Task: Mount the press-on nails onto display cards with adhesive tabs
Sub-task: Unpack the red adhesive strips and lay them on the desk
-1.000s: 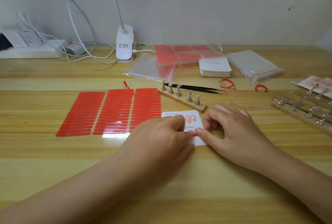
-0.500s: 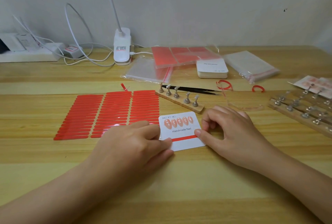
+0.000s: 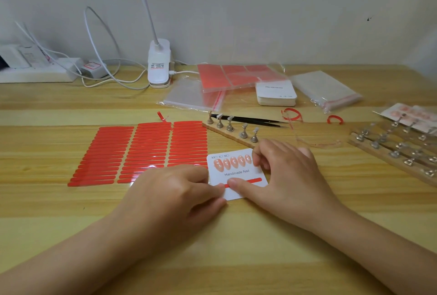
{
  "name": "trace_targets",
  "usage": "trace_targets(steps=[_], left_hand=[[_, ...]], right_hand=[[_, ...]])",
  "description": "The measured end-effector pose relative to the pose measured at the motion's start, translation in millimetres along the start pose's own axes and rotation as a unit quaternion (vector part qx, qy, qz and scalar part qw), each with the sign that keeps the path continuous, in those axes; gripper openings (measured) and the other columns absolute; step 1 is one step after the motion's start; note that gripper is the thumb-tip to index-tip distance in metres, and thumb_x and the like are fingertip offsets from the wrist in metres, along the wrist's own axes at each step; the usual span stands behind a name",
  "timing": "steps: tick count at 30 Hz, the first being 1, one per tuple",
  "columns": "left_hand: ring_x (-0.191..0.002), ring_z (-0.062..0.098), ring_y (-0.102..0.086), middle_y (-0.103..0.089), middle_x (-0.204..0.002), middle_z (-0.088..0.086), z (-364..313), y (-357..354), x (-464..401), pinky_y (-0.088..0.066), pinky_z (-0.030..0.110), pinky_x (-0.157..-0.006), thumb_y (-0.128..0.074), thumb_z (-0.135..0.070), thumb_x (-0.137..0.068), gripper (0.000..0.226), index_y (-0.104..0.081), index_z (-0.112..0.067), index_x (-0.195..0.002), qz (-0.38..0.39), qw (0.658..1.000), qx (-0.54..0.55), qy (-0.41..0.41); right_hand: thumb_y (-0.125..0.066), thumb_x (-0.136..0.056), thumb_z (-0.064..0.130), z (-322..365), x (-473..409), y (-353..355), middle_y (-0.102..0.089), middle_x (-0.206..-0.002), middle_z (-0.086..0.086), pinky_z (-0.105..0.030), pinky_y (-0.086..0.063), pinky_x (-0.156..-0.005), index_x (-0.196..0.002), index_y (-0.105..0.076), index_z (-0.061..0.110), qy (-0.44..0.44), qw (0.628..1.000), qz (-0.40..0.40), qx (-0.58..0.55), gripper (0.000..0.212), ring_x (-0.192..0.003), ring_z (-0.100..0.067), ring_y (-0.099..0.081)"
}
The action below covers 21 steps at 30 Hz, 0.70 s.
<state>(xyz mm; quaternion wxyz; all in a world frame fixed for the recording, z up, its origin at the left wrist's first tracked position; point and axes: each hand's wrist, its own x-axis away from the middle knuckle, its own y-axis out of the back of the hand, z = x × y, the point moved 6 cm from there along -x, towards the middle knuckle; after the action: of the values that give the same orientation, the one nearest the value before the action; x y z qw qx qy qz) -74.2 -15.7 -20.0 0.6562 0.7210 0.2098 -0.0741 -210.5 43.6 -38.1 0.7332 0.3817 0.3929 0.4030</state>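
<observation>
The display card (image 3: 237,174) is seen flat on the table (image 3: 212,259) at about 12 o'clock from the person, five nails (image 3: 233,161) already set along its upper row. A red adhesive tab (image 3: 250,181) runs roughly 8 to 2 o'clock across its lower half. The tab's left end is pinched by the curled left hand (image 3: 175,200); the right hand (image 3: 286,176) — equally near — presses it with a straight thumb, its curled fingers resting at the card's right edge.

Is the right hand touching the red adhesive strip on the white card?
Touching. The head view shows the right hand with its thumb tip pressed on the red adhesive strip on the display card.
</observation>
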Motion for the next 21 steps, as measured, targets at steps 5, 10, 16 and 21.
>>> trace_targets(steps=[5, 10, 16, 21], left_hand=[[-0.045, 0.015, -0.049, -0.05, -0.053, -0.008, 0, 1, 0, -0.032, 0.017, -0.032, -0.048, -0.036, -0.082, 0.029, -0.074, -0.027, -0.073, -0.002, 1.0, 0.002, 0.002], [-0.045, 0.012, -0.048, -0.049, -0.052, -0.01, 0, 2, -1, -0.031, 0.016, -0.031, -0.048, -0.038, -0.081, 0.029, -0.074, -0.028, -0.072, 0.002, 1.0, 0.002, 0.003], [-0.045, 0.009, -0.047, -0.05, -0.052, -0.011, 1, 2, -1, -0.028, 0.016, -0.033, -0.047, -0.04, -0.081, 0.031, -0.073, -0.028, -0.068, 0.0, 1.0, 0.002, 0.01], [-0.05, 0.003, -0.047, -0.054, -0.062, -0.016, 6, 3, -3, -0.035, 0.016, -0.035, -0.049, -0.04, -0.08, 0.026, -0.071, -0.028, -0.074, 0.02, 0.999, 0.036, 0.008]], right_hand=[[-0.043, -0.061, 0.065, -5, -1, -1, -0.04, -0.075, 0.021, -0.026, -0.014, -0.068, -0.069, -0.031, 0.034, -0.018, 0.999, 0.035, -0.022, 0.035, -0.078, 0.01, -0.036], [-0.051, -0.067, 0.056, -18, -1, 5, -0.04, -0.079, 0.019, -0.025, -0.02, -0.076, -0.071, -0.035, 0.033, -0.057, 0.994, 0.081, -0.049, 0.028, -0.079, 0.008, -0.036], [-0.064, -0.078, 0.038, -32, 1, 15, -0.042, -0.079, 0.014, -0.023, -0.027, -0.073, -0.073, -0.04, 0.03, -0.085, 0.987, 0.104, -0.086, 0.026, -0.071, 0.004, -0.039], [-0.061, -0.081, 0.026, -26, 0, 25, -0.045, -0.069, 0.009, -0.011, -0.033, -0.06, -0.078, -0.051, 0.031, -0.042, 0.989, 0.021, -0.139, 0.011, -0.064, 0.004, -0.042]])
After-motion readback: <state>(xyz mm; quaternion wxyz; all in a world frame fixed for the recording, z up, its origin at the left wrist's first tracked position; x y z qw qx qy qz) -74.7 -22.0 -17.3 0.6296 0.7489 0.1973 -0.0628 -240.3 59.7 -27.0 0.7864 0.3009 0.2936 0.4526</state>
